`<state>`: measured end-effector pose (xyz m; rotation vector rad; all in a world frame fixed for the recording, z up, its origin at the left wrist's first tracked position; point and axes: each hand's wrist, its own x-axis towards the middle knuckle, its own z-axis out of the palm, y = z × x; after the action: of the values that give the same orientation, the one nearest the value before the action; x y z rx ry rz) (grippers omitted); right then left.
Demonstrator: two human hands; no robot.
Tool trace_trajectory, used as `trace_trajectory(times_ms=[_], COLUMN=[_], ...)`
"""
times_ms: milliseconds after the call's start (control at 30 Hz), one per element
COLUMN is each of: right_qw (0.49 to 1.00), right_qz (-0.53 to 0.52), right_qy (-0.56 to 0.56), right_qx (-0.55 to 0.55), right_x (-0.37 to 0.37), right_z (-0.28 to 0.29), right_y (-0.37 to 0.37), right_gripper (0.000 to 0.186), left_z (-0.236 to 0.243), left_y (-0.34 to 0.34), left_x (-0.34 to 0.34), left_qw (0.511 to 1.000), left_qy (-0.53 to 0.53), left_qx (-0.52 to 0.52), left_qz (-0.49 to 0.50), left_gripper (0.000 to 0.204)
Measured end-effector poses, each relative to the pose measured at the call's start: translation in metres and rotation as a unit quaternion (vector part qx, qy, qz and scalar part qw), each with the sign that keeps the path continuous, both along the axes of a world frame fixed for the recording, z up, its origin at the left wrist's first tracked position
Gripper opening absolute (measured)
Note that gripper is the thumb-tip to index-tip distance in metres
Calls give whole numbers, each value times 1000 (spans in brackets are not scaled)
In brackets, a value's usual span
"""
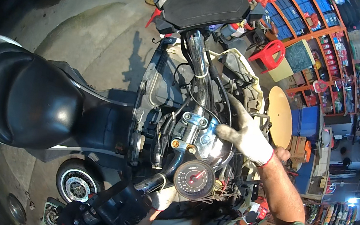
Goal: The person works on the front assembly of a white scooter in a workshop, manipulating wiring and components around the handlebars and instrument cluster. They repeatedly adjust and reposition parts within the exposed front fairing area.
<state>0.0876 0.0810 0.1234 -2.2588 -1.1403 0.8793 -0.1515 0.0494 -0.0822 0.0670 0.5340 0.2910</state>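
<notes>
My right hand, in a white work glove with a red cuff, reaches in from the right beside the motorcycle's chrome handlebar. Its thumb and fingers are apart, close to the black cables and the shiny top clamp. My left hand, also gloved, is low, by the handlebar's near end and under the round speedometer. The speedometer and bar hide its fingers. Loose wires hang beside the speedometer. The front bodywork is off, leaving the frame and wiring exposed.
The black seat extends to the left. A loose wheel lies on the concrete floor. At the handlebar's far end is a large black pad-shaped part. A red plastic chair and orange shelves stand to the right.
</notes>
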Motion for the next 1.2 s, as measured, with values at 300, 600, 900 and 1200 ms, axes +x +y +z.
trace_trajectory(times_ms=[300,600,900,1200], right_qw=[995,985,944,938], right_qz=[-47,-102,-69,-33], right_qy=[77,127,281,316], right_qx=[39,56,156,138], right_x=[15,18,15,43], right_z=[-7,-36,-50,-50], right_y=[-60,-79,-88,-76], right_gripper=[38,31,19,17], left_z=[-19,24,89,124], left_y=[6,11,2,-29], left_x=[-1,4,42,40], left_qw=[790,361,958,885], left_qy=[224,335,154,236], left_qx=[568,846,217,399], left_qz=[-56,-205,104,45], left_gripper=[29,35,27,23])
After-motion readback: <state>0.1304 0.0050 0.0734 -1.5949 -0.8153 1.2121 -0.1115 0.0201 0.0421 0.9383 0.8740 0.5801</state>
